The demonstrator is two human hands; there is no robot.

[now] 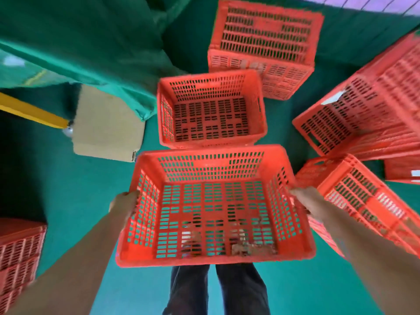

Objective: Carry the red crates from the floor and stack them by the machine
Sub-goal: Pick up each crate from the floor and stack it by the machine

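I hold a red slotted crate (pixel 213 208) in the air in front of me, open side up, with some brownish scraps on its bottom. My left hand (pixel 123 204) grips its left rim and my right hand (pixel 305 201) grips its right rim. Just beyond it an upright red crate (pixel 211 110) stands on the green floor. An overturned red crate (pixel 264 44) lies farther back. More red crates lean at the right (pixel 363 119) and lower right (pixel 368 205).
A green-covered machine (pixel 79 42) fills the upper left, with a yellow bar (pixel 29 112) and a piece of cardboard (pixel 106 126) beside it. Another red crate stack (pixel 18 258) stands at the lower left. My legs (pixel 216 289) show below the held crate.
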